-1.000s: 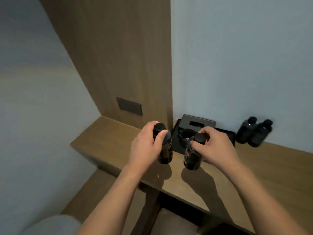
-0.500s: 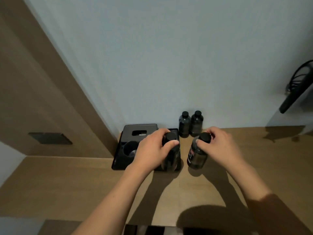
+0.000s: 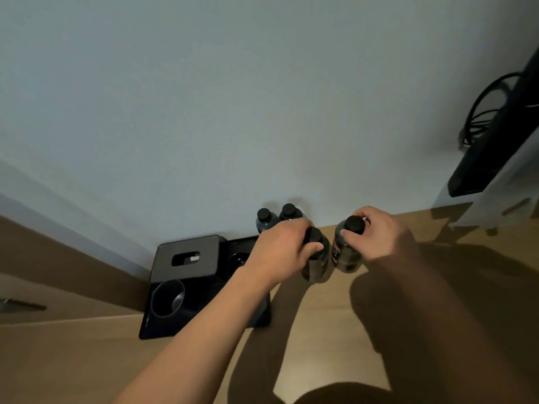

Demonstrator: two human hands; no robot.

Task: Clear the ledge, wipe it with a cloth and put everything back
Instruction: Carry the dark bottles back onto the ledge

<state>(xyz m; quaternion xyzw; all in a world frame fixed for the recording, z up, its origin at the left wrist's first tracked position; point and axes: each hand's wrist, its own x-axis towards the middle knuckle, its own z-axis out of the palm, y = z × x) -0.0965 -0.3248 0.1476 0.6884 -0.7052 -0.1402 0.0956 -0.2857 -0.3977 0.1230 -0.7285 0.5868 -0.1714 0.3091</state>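
Observation:
My left hand [image 3: 284, 250] grips a dark bottle [image 3: 316, 265] by its top, just right of the black tray [image 3: 204, 319]. Beside it, my right hand [image 3: 376, 234] grips a second dark bottle [image 3: 345, 255] round its black cap; a red and white label shows on its side. Both bottles are upright over the wooden ledge [image 3: 320, 330], close to each other. Whether they touch the ledge I cannot tell. Two more black-capped bottles [image 3: 275, 218] stand against the wall behind my left hand.
The black tray holds a black tissue box [image 3: 186, 258] and a dark cup [image 3: 167, 298]. A wood panel [image 3: 58, 281] rises at the left. At the upper right a black device [image 3: 495, 135] with cables [image 3: 484, 109] hangs by the wall.
Both hands carried their bottles rightward and toward the wall, past the tray and nearer the two standing bottles. The view swung right and tilted.

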